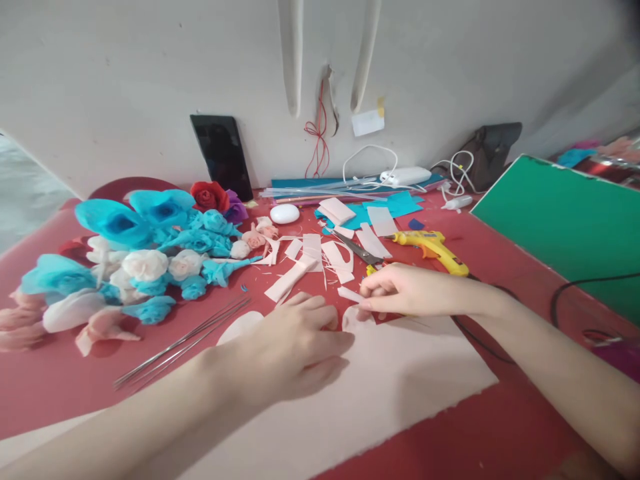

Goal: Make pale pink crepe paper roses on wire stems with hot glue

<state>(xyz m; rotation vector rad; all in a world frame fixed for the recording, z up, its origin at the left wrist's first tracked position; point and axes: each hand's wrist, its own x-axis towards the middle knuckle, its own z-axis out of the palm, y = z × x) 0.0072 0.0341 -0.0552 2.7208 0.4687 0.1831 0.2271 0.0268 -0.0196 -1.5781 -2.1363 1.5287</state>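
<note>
A large pale pink crepe paper sheet (420, 380) covers the near part of the red table. My left hand (295, 347) rests over it, its fingers loosely bent and the thumb extended. Under its far side shows a rounded pale paper piece (240, 327). My right hand (390, 290) pinches a small pale pink paper petal (357, 321) between thumb and fingers, just above the sheet's far edge. A pale paper strip (350, 293) lies close to those fingertips. Black-bladed scissors (363, 251) with yellow handles lie just beyond, partly hidden by my right hand.
Blue, white and pink paper flowers (150, 263) crowd the left. Thin metal wires (183, 343) lie in front of them. Paper offcuts (313, 250) and a white oval case (285, 213) sit mid-table. A yellow glue gun (435, 250) and green board (565, 227) are rightward; a phone (223, 157) leans behind.
</note>
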